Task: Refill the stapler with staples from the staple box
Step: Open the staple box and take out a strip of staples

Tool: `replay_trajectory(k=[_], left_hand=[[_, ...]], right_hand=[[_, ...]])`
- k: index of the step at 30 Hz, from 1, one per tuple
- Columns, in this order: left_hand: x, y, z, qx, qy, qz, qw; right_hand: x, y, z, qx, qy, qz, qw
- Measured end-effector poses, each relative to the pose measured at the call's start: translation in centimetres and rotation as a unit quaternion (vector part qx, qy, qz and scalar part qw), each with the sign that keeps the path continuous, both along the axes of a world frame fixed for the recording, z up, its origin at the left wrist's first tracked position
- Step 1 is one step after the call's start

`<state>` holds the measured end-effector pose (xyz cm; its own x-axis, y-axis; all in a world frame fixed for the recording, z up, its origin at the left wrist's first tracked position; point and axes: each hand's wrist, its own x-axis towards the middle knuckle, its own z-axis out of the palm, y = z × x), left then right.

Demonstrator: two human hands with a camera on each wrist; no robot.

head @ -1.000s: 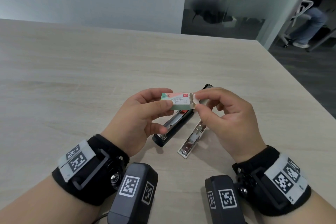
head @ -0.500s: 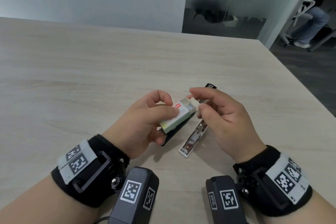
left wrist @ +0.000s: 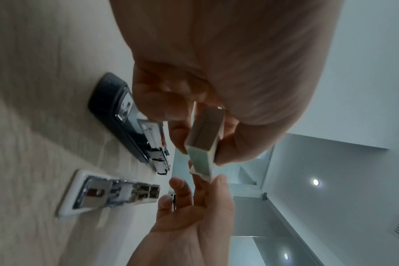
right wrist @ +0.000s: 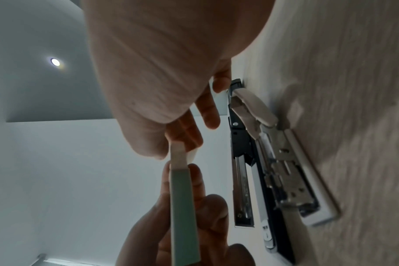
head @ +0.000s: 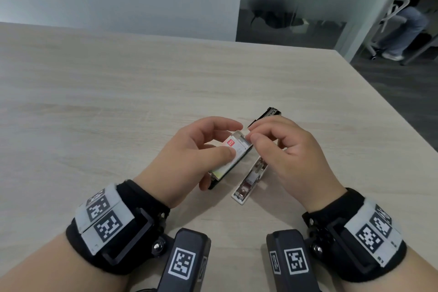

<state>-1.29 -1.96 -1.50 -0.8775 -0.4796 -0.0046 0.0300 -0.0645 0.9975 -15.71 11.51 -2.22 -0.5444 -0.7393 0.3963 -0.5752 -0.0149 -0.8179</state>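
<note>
The small green-and-white staple box (head: pixel 233 156) is in the air over the table, gripped between thumb and fingers of my left hand (head: pixel 231 140). Its far end is open and shows the inner tray. My right hand (head: pixel 252 131) pinches at that open end with thumb and forefinger. In the left wrist view the box (left wrist: pixel 205 138) points at the right hand (left wrist: pixel 201 180). Below the hands the stapler lies folded open in a V: a black half (head: pixel 219 182) and a white and chrome half (head: pixel 248 179). In the right wrist view the stapler (right wrist: pixel 273 171) shows its bare metal channel.
The pale wood table (head: pixel 118 102) stretches far to the left and back; its right edge (head: pixel 379 102) runs diagonally. Beyond it stand a glass partition and a seated person (head: pixel 403 26).
The left hand has turned the box from lying crosswise to pointing away and lowered it a little. The box's far end now stands open, with the right fingertips still on it.
</note>
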Motion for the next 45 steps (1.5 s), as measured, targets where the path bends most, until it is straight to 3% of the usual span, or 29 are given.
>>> replay_trajectory(k=[7, 11, 18, 23, 27, 45], left_hand=[[0.17, 0.38, 0.06, -0.112, -0.019, -0.023, 0.993], [0.13, 0.42, 0.03, -0.127, -0.022, -0.025, 0.991], [0.11, 0.21, -0.08, -0.083, -0.015, -0.013, 0.996], [-0.31, -0.18, -0.54, 0.001, -0.010, 0.027, 1.000], [-0.49, -0.51, -0.77, 0.044, -0.011, 0.039, 0.998], [-0.59, -0.44, -0.49, 0.068, -0.010, 0.055, 0.996]], right_hand=[[0.19, -0.16, -0.22, 0.018, -0.036, 0.003, 0.999], [0.04, 0.02, -0.25, 0.030, -0.035, 0.014, 0.999], [0.42, 0.14, 0.29, -0.007, -0.062, -0.036, 0.997], [0.24, 0.32, 0.61, -0.054, -0.083, -0.072, 0.993], [0.27, 0.16, 0.48, -0.045, -0.124, -0.048, 0.990], [0.22, -0.03, -0.27, -0.017, -0.180, 0.028, 0.983]])
